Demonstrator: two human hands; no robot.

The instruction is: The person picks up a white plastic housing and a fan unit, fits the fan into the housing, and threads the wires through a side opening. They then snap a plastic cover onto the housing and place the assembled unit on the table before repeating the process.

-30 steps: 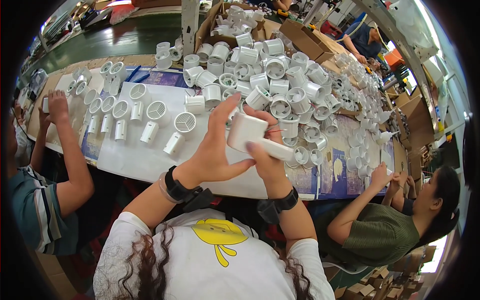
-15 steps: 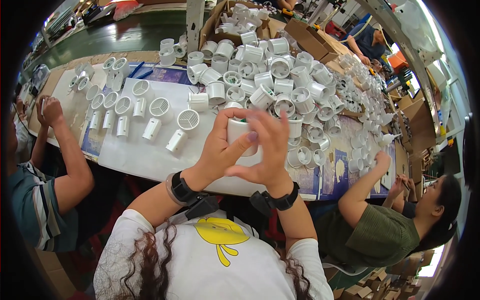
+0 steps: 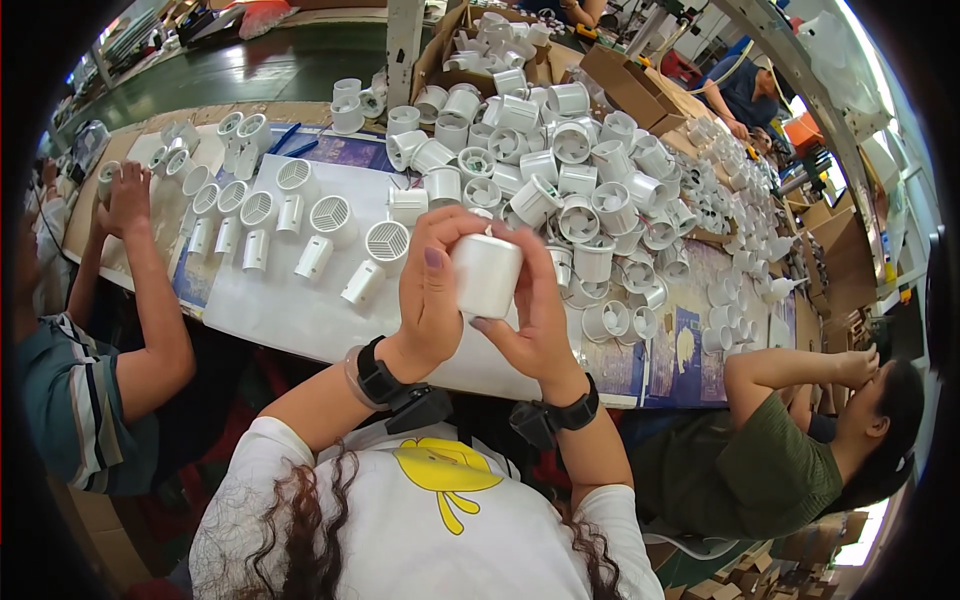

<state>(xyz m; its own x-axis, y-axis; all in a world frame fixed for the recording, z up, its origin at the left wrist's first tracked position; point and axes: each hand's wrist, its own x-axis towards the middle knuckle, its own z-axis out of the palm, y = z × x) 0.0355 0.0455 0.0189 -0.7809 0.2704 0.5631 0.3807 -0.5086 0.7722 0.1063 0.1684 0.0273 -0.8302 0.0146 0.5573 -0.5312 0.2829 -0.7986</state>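
Head camera view brings me, at my remote seat, a smooth, glossy white plastic cylinder [image 3: 488, 275] held in the air between two bare hands, above the long worktable [image 3: 165, 235]. The left hand [image 3: 430, 290] is curled round the cylinder's left side, with its thumb along the wall and its fingers bent toward the top; the right hand [image 3: 540, 310] grips the opposite side, thumb at the lower rim, upper fingers slightly blurred. I cannot make out the fingertips behind the cylinder. Toward the table's left end I see a flat white sheet [image 3: 285, 312], its near edge along the table's front edge. On it stands a slanting row of round white plastic housings with slotted grilles [image 3: 387, 241], short white tubes [image 3: 363, 284] lying just in front of them. Two slim blue tools [image 3: 285, 140] lie beyond the sheet's far left corner. Past the hands, a large heap of white fan housings [image 3: 578, 220] spreads toward the table's far edge, where an open brown cardboard box [image 3: 427, 62] holds more white parts.
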